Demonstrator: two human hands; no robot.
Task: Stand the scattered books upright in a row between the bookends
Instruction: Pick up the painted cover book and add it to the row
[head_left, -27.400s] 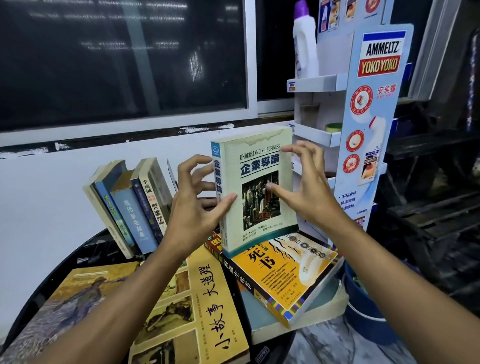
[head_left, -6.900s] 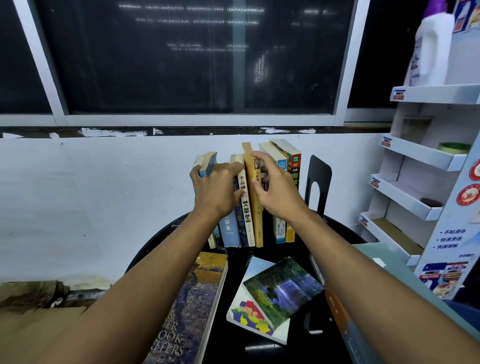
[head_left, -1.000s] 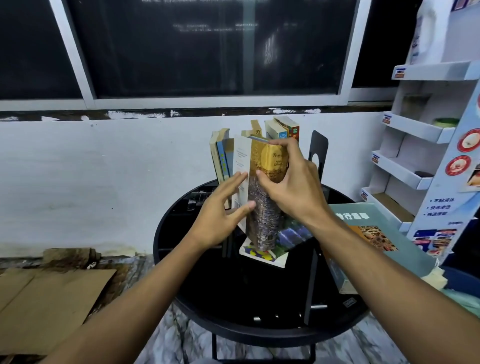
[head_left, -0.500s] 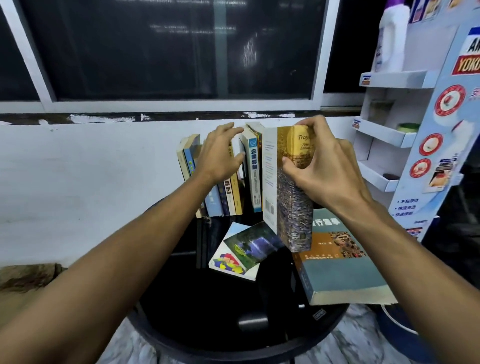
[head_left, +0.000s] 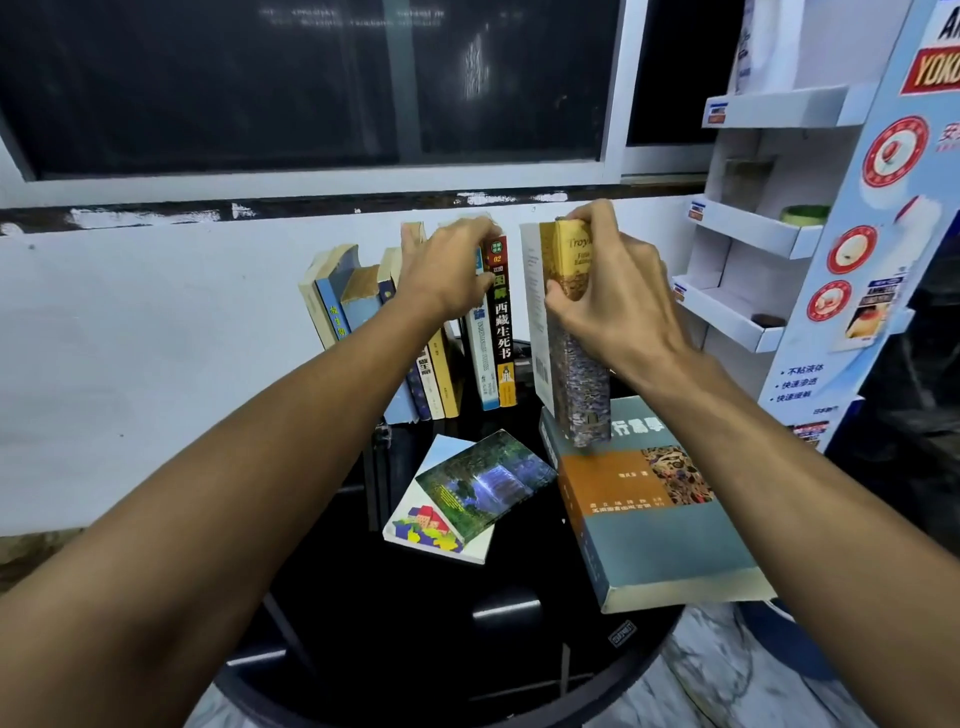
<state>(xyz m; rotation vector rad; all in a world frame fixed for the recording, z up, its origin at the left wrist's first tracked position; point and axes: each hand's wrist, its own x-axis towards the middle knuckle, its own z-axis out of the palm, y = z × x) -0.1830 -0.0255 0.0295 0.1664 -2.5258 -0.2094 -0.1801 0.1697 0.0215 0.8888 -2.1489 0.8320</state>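
Note:
Several books stand in a row (head_left: 447, 332) at the back of the round black table (head_left: 426, 639), leaning left. My left hand (head_left: 449, 273) rests on the tops of the row's middle books, fingers curled over them. My right hand (head_left: 610, 293) grips a thick gold-and-mosaic book (head_left: 576, 358) by its top, upright, just right of the row's black-spined end book (head_left: 501, 322). Its lower end hangs over a large teal-and-orange book (head_left: 654, 519) lying flat. A small waterfall-cover book (head_left: 483, 486) lies on a white one (head_left: 415, 519). The bookends are hidden.
A white wall and dark window run behind the table. A white cardboard display shelf (head_left: 753, 234) with a blue advertising panel (head_left: 857, 270) stands close on the right. The flat teal book overhangs the table's right edge.
My right hand has carried the thick book up and closer to the right end of the row. My left hand stays on the tops of the standing books.

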